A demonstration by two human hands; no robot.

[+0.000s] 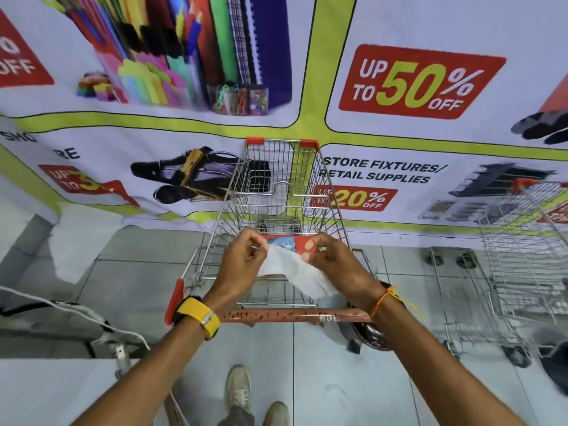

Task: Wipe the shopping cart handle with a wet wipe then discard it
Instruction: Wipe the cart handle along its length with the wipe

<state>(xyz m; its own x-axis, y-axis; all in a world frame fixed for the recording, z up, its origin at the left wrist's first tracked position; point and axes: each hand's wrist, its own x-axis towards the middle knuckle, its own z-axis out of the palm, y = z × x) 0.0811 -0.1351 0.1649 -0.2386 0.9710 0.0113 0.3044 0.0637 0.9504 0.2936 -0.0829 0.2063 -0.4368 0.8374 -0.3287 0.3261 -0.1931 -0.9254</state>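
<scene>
Wet wipe (pixel 295 273) pinched between left hand (pixel 242 262) fingers and right hand (pixel 335 262), which also grips the wipe pack (pixel 289 243); cart handle (pixel 295 316) just below, long axis left-right, both hands about equally near.

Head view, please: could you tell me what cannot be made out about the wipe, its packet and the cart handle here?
- Wipe packet: label unreadable; both hands cover its ends, and it is blurred.
- Wet wipe: whether it is fully out of the packet; the right hand hides the join.
- Cart handle: printing too blurred to read; both wrists cross its ends.
- Left hand: its fingertip grip is too small to judge.
</scene>
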